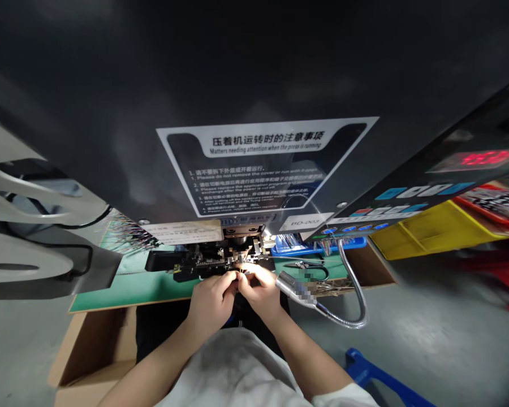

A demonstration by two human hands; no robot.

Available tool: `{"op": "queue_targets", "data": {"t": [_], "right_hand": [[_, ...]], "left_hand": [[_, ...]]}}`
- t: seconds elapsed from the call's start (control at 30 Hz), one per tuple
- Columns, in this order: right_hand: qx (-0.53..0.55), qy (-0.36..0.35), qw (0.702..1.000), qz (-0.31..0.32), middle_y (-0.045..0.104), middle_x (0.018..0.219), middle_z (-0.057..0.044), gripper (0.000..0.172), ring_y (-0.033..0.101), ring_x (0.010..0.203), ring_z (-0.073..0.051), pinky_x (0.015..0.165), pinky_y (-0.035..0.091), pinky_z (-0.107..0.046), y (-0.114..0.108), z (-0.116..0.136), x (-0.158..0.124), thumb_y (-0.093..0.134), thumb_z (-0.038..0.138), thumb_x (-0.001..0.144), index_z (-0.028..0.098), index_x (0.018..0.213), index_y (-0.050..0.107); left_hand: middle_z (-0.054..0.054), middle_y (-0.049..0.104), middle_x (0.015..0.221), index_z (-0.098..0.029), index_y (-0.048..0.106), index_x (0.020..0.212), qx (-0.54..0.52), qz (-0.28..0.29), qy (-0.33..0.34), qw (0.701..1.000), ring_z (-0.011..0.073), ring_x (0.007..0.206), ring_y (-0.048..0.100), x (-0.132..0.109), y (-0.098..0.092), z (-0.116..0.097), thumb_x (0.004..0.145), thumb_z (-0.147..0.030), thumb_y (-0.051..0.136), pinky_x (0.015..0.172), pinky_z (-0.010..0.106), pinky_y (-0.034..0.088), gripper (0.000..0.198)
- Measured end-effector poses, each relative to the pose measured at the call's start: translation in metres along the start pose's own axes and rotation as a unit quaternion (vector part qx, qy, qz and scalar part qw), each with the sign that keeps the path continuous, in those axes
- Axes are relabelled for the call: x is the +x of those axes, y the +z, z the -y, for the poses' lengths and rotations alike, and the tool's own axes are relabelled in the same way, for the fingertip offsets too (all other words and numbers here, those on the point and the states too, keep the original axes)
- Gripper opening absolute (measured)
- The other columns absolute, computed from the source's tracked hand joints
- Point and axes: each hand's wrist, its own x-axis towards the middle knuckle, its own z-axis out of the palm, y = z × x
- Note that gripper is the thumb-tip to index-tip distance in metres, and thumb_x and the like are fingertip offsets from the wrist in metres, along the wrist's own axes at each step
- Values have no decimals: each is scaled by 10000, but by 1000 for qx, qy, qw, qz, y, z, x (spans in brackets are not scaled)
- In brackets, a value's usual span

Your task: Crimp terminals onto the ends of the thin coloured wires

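My left hand (214,294) and my right hand (261,289) meet in front of the terminal crimping press (246,68), fingertips pinched close together. Between them shows a thin yellowish wire (241,270), mostly hidden by the fingers. Just beyond the fingertips is the press's metal applicator (237,257), lit by a small lamp (294,288) on a bendable metal neck to the right of my right hand. The black press body with its warning label (267,164) fills the upper view.
A green work mat (152,287) covers the bench. Wire bundles (131,233) lie at its left, a blue tray (286,247) and scissors (301,264) at its right. Cardboard boxes (82,345) stand below. A yellow bin (432,232) and blue stool leg (377,376) are rightward; white reels (25,260) leftward.
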Motion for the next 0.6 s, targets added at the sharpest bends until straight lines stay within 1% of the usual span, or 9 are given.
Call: {"op": "queue_targets", "data": {"t": [0.1,0.23,0.47,0.53,0.6], "right_hand": [[1,-3,1000,7,613,571,20,147,534,458,-128,500,508,-266,0,1,1,639,184,827,179,957,707],[-3,5,1000,13,576,548,35,143,516,453,-128,505,502,-275,1,1,3,644,195,831,199,962,703],[-8,28,999,23,579,579,27,135,526,487,-143,531,496,-291,1,1,3,637,204,836,227,957,694],[-3,43,999,17,548,569,37,138,511,483,-139,526,482,-283,1,2,1,635,214,839,219,970,678],[24,82,996,12,487,546,60,133,471,467,-127,513,456,-270,1,3,-1,640,226,834,206,965,650]], "left_hand": [[37,743,817,-216,663,966,1,-8,-3,1000,201,727,695,0,-1,0,916,-159,486,630,262,464,193],[45,744,812,-217,668,973,3,-11,-9,1000,198,728,696,1,-3,-1,922,-166,477,632,254,467,204],[47,744,826,-220,663,968,-13,7,-23,1000,209,753,703,3,-4,-3,914,-152,477,647,260,466,206],[48,741,832,-220,658,974,-23,12,-29,999,211,770,704,2,-5,-4,913,-152,478,655,260,462,202],[45,735,821,-215,651,971,-36,18,-37,999,210,763,700,1,-6,-6,917,-160,478,645,258,454,188]]}}
